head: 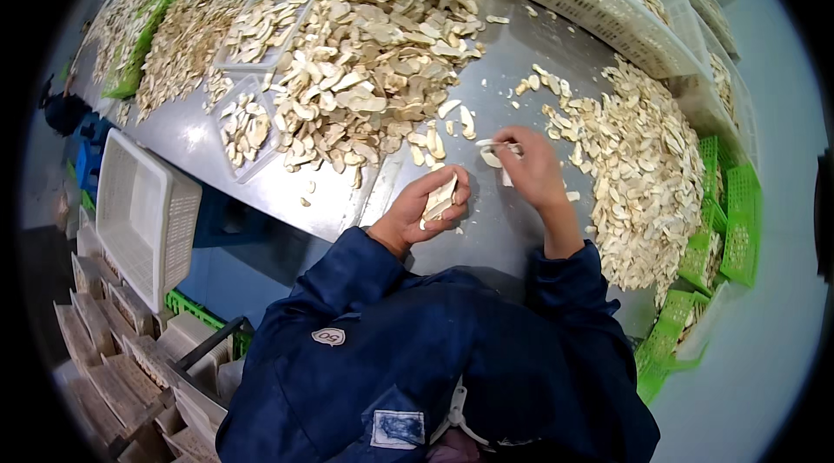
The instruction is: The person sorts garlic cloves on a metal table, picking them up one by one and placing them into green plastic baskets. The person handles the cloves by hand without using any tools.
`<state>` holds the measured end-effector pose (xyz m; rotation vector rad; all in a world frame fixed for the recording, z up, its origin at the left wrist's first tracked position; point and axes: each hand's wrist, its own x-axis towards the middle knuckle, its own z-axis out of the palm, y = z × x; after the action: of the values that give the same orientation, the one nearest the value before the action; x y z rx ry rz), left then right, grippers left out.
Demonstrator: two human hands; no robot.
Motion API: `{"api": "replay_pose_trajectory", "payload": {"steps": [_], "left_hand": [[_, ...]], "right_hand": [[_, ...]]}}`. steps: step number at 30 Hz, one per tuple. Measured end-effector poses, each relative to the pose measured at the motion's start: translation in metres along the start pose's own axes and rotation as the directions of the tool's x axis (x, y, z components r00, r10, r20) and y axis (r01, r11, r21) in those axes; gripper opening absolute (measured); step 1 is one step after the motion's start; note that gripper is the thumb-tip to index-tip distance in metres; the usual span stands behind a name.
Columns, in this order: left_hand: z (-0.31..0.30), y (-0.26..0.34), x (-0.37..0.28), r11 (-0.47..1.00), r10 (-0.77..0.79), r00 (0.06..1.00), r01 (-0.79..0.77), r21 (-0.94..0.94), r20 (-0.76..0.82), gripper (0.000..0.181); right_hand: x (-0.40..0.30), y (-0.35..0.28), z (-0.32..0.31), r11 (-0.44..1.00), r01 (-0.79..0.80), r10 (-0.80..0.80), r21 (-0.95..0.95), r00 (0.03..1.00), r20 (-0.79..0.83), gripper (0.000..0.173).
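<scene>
My left hand (pixel 433 202) is closed around a few pale dried slices (pixel 441 197), held over the metal table near my body. My right hand (pixel 531 163) is to its right, fingertips on pale slices (pixel 490 155) just above the tabletop; whether it grips one firmly is hard to tell. Loose slices (pixel 435 140) lie on the metal between the hands and a large heap of slices (pixel 371 65) ahead to the left. A second heap of smaller pieces (pixel 642 183) spreads to the right of my right hand.
White perforated crates (pixel 606 20) stand along the far right edge, green baskets (pixel 743 225) at the right. Clear plastic trays (pixel 251 173) holding slices sit on the metal table (pixel 313 202) at left. An empty-looking white crate (pixel 140 215) and stacked containers stand off the table's left side.
</scene>
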<state>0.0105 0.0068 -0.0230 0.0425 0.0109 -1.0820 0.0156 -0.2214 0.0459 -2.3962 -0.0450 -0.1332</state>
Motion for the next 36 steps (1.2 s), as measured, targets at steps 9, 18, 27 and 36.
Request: {"api": "replay_pose_trajectory", "payload": {"steps": [9,18,27,36], "left_hand": [[0.031,-0.004,0.001,0.982,0.063,0.978,-0.026,0.185,-0.197,0.047],[0.029,-0.009,-0.025,0.896,-0.057,0.993,0.098,0.433,-0.107,0.023],[0.030,-0.007,-0.013,0.898,-0.119,0.991,0.133,0.419,-0.061,0.023],[0.025,-0.006,-0.013,0.897,-0.087,0.994,0.105,0.430,-0.062,0.026]], "right_hand": [[0.003,-0.028,-0.008,0.957,0.165,-0.183,0.237,0.982,0.055,0.022],[0.020,-0.034,0.057,0.940,0.339,-0.332,-0.040,0.935,0.125,0.036],[-0.017,-0.009,0.003,0.998,-0.065,0.065,-0.001,0.997,-0.039,0.033],[-0.022,-0.022,0.025,0.950,-0.053,0.031,-0.308,0.997,-0.075,0.021]]}}
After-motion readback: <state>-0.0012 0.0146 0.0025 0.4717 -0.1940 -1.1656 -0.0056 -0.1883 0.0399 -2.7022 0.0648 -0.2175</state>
